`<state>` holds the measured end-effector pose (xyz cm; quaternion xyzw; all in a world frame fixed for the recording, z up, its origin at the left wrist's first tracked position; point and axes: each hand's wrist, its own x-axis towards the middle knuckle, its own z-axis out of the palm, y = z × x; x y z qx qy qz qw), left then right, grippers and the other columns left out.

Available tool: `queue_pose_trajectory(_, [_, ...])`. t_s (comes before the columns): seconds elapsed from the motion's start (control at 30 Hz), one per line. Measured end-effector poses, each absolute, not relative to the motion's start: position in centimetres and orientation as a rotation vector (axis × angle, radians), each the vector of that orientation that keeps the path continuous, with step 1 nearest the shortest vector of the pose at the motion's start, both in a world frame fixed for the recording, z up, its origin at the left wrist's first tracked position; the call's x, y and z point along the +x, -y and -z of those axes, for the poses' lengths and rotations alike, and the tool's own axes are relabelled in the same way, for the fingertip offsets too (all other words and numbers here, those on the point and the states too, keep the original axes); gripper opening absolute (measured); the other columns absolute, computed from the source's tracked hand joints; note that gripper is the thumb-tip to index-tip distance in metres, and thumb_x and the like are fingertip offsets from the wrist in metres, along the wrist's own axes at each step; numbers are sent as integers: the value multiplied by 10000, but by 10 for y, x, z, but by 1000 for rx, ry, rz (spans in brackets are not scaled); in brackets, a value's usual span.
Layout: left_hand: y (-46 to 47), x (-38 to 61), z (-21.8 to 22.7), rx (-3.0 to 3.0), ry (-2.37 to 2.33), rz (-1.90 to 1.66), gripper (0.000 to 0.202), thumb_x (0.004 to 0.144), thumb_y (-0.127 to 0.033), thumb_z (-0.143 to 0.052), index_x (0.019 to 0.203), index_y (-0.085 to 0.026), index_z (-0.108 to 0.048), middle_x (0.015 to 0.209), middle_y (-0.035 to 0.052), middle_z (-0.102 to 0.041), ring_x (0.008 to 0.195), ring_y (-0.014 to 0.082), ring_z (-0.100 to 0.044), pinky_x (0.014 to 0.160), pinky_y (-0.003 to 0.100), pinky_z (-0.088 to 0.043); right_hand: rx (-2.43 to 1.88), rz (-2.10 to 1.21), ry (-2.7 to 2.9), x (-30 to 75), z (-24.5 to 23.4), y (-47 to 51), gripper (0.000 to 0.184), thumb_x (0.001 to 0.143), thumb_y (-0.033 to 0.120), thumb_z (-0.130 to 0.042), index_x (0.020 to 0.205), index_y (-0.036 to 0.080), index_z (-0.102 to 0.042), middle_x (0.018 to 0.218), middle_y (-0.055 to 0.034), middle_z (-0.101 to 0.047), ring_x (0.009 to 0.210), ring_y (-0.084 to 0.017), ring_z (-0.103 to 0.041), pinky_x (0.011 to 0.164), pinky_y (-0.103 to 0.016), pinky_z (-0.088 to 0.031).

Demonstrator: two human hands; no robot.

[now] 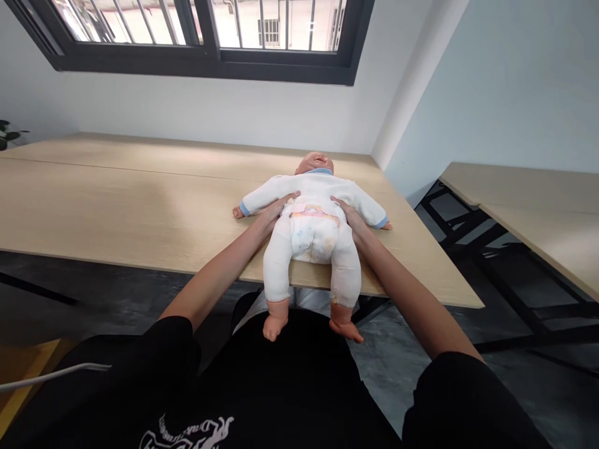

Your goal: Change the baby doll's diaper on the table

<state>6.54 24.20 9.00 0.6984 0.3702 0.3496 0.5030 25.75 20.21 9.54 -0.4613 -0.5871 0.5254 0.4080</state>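
Doll (322, 187) on its back at the near edge of a pale wooden table (116, 206), head toward the wall (210, 109), lower legs past the edge. Left hand (283, 207) and right hand (347, 212) grasp its waist, one per side — thumbs on top. Table surface smooth, a seam running along it. Dark-framed window (290, 67) above, barred; second table (528, 187) at right, on dark legs; floor (140, 293) dark grey — mottled.
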Motion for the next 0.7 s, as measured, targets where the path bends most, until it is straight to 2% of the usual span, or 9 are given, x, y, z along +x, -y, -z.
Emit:
queue_pose_trajectory(0.07, [-239, 64, -95, 1564, -836, -789, 752, 960, -744, -328, 1373, -159, -560, 1202, 88, -743, 1264, 310, -604, 1178, 579, -398, -1153, -1289, 1447, 259, -98, -200, 648, 952, 654, -400, 1259, 152, -670, 1135, -132, -740, 1162, -305, -663, 1071, -402, -519])
queue_pose_trajectory(0.17, [-234, 61, -103, 1406, -736, -804, 601, 1002, -626, -393, 1369, -175, -547, 1181, 66, -750, 1273, 305, -599, 1149, 571, -425, -1026, -1356, 1286, 262, -102, -196, 556, 921, 585, -543, 1272, 165, -640, 1175, -126, -732, 1158, -309, -674, 1073, -416, -533])
queue_pose_trajectory(0.3, [-223, 60, -114, 1247, -623, -942, 473, 971, -458, -553, 1325, -144, -563, 1159, 80, -758, 1219, 297, -640, 1120, 532, -465, -827, -1350, 1014, 262, -108, -188, 557, 776, 474, -796, 1238, 210, -634, 1277, -78, -701, 1197, -296, -665, 1058, -421, -564])
queue_pose_trajectory(0.4, [-205, 59, -123, 1139, -556, -1055, 519, 850, -402, -733, 1266, -119, -607, 1111, 93, -771, 1173, 301, -669, 1134, 522, -463, -729, -1221, 894, 261, -112, -175, 624, 682, 508, -882, 1195, 229, -661, 1303, -37, -692, 1221, -277, -656, 1026, -393, -589])
queue_pose_trajectory(0.53, [-173, 54, -132, 1071, -547, -1123, 636, 683, -342, -891, 1227, -108, -659, 1133, 108, -764, 1175, 340, -675, 1111, 526, -489, -749, -1074, 809, 260, -110, -145, 626, 626, 590, -890, 1096, 215, -719, 1215, -44, -730, 1201, -268, -668, 978, -358, -610])
queue_pose_trajectory(0.7, [-125, 45, -134, 1132, -615, -1027, 664, 636, -376, -935, 1203, -127, -695, 1271, 139, -713, 1239, 380, -641, 1051, 497, -542, -818, -849, 644, 251, -93, -90, 605, 605, 490, -904, 1131, 242, -734, 1142, -12, -752, 1136, -226, -698, 1019, -331, -579])
